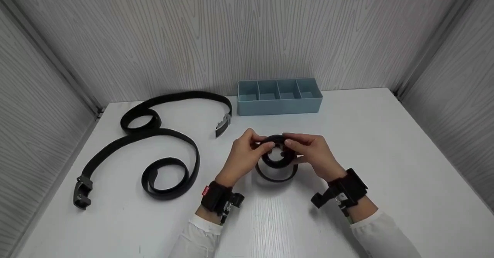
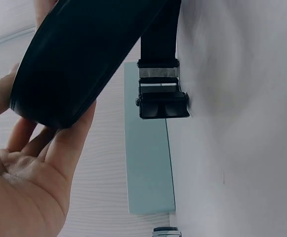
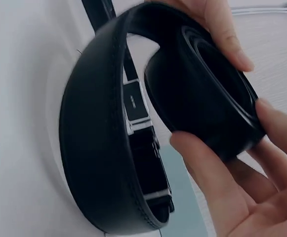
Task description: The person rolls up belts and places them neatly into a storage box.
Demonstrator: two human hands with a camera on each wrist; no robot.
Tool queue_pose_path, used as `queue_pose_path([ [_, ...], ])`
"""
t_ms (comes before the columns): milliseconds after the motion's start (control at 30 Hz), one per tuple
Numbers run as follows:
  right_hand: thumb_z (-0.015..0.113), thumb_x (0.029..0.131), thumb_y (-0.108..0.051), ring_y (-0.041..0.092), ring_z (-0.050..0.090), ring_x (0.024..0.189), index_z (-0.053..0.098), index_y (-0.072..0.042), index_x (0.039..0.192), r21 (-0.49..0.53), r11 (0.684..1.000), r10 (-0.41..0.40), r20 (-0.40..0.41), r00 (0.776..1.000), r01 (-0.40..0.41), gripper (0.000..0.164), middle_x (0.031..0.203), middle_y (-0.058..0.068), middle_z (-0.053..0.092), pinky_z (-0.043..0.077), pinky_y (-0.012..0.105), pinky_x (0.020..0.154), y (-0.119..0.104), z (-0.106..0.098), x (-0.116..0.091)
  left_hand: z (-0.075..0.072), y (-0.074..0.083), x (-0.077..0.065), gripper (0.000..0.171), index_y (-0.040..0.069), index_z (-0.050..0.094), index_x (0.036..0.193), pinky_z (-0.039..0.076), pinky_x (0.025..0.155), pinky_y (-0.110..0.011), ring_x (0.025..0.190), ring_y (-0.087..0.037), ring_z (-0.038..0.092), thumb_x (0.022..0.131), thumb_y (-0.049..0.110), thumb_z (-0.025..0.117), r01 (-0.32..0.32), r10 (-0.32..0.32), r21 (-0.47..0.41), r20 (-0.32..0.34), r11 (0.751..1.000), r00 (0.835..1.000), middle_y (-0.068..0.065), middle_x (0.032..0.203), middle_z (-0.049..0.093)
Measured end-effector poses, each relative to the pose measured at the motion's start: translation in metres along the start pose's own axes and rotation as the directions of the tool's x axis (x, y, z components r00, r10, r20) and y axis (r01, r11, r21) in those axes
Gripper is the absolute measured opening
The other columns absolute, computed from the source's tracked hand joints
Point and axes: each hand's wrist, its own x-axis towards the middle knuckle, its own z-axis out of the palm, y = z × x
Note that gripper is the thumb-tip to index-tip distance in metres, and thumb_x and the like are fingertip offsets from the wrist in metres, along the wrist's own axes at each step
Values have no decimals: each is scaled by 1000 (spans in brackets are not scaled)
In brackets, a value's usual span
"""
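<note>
In the head view, a black belt (image 1: 276, 165) is wound into a coil above the white table, with a looser loop hanging below it. My left hand (image 1: 242, 153) pinches the coil's left side between thumb and fingers. On the opposite side, my right hand (image 1: 314, 153) grips it, its thumb along the top edge. The right wrist view shows the stacked turns of the coil (image 3: 202, 103) between both hands, and the outer strap (image 3: 91, 133) curving round a metal buckle (image 3: 143, 133). In the left wrist view, the buckle (image 2: 162, 94) hangs beside the coil.
Two more black belts lie partly curled on the left: one (image 1: 193, 95) toward the back, its buckle (image 1: 224, 124) near the box, and one (image 1: 166, 195) in front, its buckle (image 1: 82, 192) far left. A blue-grey divided box (image 1: 278, 106) stands against the back wall.
</note>
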Motion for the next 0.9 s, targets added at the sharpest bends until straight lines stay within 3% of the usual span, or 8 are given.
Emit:
queue_pose_path([
  [233, 73, 101, -26, 23, 70, 104, 64, -6, 142, 102, 994, 41, -49, 998, -36, 47, 135, 18, 65, 62, 36, 77, 3, 3, 0, 1, 0, 1, 28, 6, 58, 109, 58, 87, -34, 103, -18, 73, 99, 27, 75, -21, 20, -26, -48, 999, 999, -13, 114, 73],
  [367, 73, 100, -26, 29, 70, 109, 64, -5, 141, 39, 999, 24, -14, 1000, -24, 46, 135, 20, 66, 62, 40, 80, 1, 0, 1, 0, 2, 0, 25, 4, 59, 105, 58, 85, -34, 96, -19, 74, 99, 23, 74, -35, 33, -39, -35, 999, 999, -11, 106, 76],
  [633, 75, 98, -27, 37, 68, 116, 69, -8, 137, -134, 991, 17, 140, 990, 2, 43, 132, 13, 70, 62, 38, 74, -3, -10, 0, -2, 2, -2, 19, 9, 63, 100, 49, 74, -30, 86, -13, 66, 99, 23, 75, -15, 13, 32, 88, 999, 996, 0, 96, 74],
  [767, 76, 98, -26, 41, 66, 120, 68, -7, 137, -118, 993, 17, 143, 990, 0, 44, 131, 14, 70, 62, 37, 73, -3, -9, 0, -1, 2, -2, 20, 10, 63, 103, 50, 76, -30, 88, -12, 67, 98, 25, 75, 3, -8, 46, 88, 999, 996, 1, 100, 74],
  [900, 76, 98, -25, 44, 65, 119, 68, -7, 137, -53, 999, 11, 89, 996, -6, 44, 132, 14, 70, 62, 37, 73, -2, -5, 0, -1, 2, -1, 25, 10, 62, 108, 55, 82, -31, 96, -12, 71, 98, 29, 76, 18, -20, 39, 38, 999, 999, -2, 108, 74],
])
